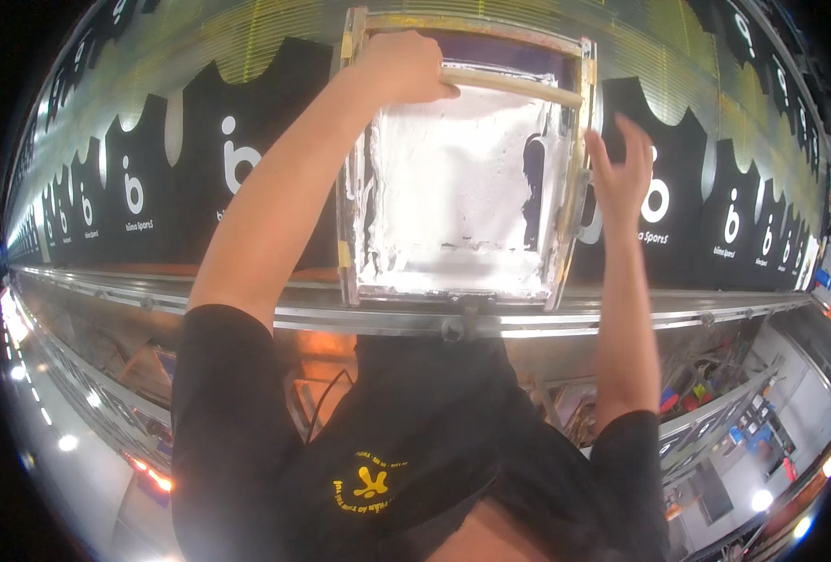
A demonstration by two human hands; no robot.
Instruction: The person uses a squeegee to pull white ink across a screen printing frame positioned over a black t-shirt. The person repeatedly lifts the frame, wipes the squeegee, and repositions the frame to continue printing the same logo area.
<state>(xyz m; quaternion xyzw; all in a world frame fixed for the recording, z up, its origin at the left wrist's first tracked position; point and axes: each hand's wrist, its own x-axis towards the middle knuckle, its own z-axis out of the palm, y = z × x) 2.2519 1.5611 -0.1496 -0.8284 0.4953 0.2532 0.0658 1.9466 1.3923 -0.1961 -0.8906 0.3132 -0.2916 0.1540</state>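
My left hand (406, 66) is closed on the left end of a long pale squeegee (518, 87), which lies across the upper part of a rectangular printing screen (348, 206). Thick white ink (448, 187) coats most of the mesh, with a dark bare patch at the right side. My right hand (621, 164) is open at the screen's right edge, below the squeegee's right end, its fingers apart and slightly curled.
Rows of black fabric panels (134, 140) printed with white logos line the long yellowish table on both sides. A metal rail (200, 295) runs along the near edge, in front of my dark-clothed body. Work surfaces with assorted items show at the lower right.
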